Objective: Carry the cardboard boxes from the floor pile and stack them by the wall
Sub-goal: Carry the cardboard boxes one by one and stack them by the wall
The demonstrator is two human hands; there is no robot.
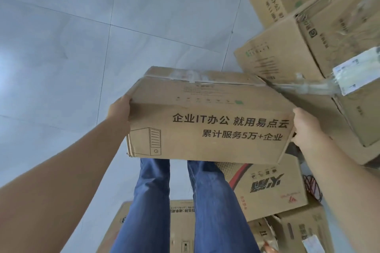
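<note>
I held the printed cardboard box (207,117) between both hands. My left hand (119,113) pressed its left end and my right hand (306,127) gripped its right end. More boxes (308,47) lay beyond my right hand.
</note>
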